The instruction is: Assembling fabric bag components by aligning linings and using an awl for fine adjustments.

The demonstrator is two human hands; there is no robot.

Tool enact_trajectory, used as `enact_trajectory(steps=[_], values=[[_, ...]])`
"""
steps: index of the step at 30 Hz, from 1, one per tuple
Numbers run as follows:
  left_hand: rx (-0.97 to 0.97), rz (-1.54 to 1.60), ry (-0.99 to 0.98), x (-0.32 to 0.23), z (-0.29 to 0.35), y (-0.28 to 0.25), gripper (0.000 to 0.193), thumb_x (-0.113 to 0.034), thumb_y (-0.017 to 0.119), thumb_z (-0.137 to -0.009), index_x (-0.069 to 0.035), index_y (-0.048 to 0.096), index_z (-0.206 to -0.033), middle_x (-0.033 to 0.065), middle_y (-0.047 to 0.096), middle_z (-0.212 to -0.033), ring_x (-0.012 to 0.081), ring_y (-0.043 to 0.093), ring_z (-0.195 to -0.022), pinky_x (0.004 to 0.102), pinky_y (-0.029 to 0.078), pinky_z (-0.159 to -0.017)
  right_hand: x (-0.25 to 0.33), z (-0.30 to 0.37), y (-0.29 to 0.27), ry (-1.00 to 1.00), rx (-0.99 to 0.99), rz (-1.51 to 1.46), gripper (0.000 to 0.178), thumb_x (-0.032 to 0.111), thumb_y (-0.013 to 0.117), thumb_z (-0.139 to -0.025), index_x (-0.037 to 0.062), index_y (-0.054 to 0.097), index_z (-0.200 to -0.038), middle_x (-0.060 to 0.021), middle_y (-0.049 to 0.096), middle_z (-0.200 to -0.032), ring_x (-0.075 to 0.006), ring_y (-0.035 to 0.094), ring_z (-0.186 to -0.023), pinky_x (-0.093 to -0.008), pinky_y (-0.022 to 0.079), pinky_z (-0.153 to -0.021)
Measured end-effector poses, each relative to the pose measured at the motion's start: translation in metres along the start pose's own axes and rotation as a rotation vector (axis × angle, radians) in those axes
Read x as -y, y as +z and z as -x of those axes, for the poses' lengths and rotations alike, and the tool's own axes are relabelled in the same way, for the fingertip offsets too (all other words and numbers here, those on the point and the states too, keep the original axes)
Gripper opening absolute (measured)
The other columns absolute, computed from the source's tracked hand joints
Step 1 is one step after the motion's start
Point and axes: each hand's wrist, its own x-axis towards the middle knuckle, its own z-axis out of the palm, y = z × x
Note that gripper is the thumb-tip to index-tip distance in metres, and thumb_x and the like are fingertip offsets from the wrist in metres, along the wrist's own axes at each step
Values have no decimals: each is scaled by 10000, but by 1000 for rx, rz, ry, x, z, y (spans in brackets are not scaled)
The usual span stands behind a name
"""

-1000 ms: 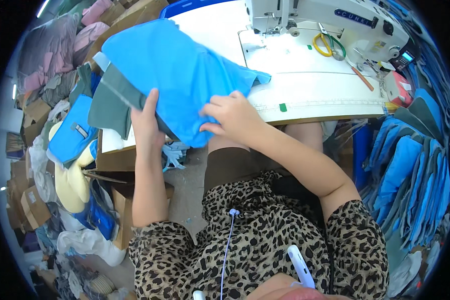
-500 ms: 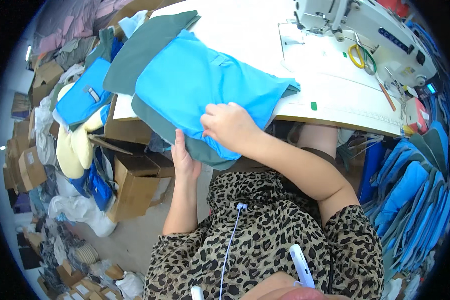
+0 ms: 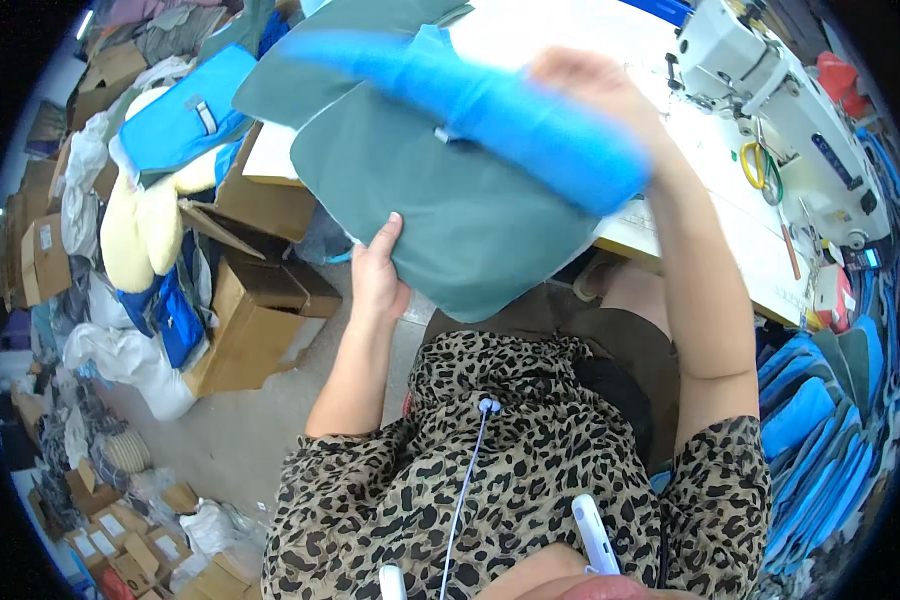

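My left hand (image 3: 378,282) grips the near left edge of a dark green fabric piece (image 3: 420,190), thumb on top and the other fingers mostly hidden. That piece lies partly on the white table and hangs over its front edge. Above it, a bright blue fabric piece (image 3: 530,120) is lifted and folded back, blurred by motion. My right hand (image 3: 590,80), also blurred, is closed at the far side of the blue fabric; its fingertips are not clear. Another dark green piece (image 3: 305,85) lies beneath, toward the far left.
A white sewing machine (image 3: 780,110) stands at the right of the table (image 3: 710,215), with yellow-and-green-handled scissors (image 3: 755,165) beside it. Stacked blue and green pieces (image 3: 820,430) hang at the right. Open cardboard boxes (image 3: 255,335) and a blue pouch-like piece (image 3: 185,120) are at the left.
My right hand has moved up and away, and the blue fabric is raised and turned back off the green piece. My left hand now holds the green edge. The view has shifted slightly.
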Motion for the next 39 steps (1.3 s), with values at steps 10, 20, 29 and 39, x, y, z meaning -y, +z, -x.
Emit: enact_trajectory(steps=[10, 20, 29, 39], values=[[-70, -191, 9, -38, 6, -95, 469, -102, 613, -830, -10, 420, -1248, 128, 542, -1180, 248, 556, -1043, 393, 470, -881, -8, 22, -129, 193, -524, 41, 392, 254, 538, -888, 34, 523, -1212, -52, 603, -1069, -127, 586, -937, -254, 483, -785], [-92, -178, 63, -21, 5, -92, 489, -93, 625, -832, -5, 408, -1261, 113, 521, -1213, 219, 520, -1077, 356, 420, -920, 57, 36, -51, -352, -453, 580, 256, 142, 566, -863, 38, 590, -1096, -53, 621, -1012, -128, 577, -902, -248, 437, -810], [-142, -168, 145, 2, 17, -94, 425, -77, 580, -862, 1, 418, -1248, 110, 515, -1220, 218, 515, -1083, 350, 403, -942, -48, 62, 76, 0, -108, 1265, 423, 244, 766, -617, 75, 520, -917, -86, 504, -887, -265, 502, -855, -340, 400, -737], [-192, -679, 1068, -21, 10, -79, 481, -39, 548, -840, 7, 312, -1258, 151, 342, -1329, 240, 420, -1165, 359, 329, -977, -18, 68, 18, 394, -26, 251, 138, 121, 589, -843, -15, 607, -854, 10, 565, -696, -48, 497, -677, -217, 415, -634]])
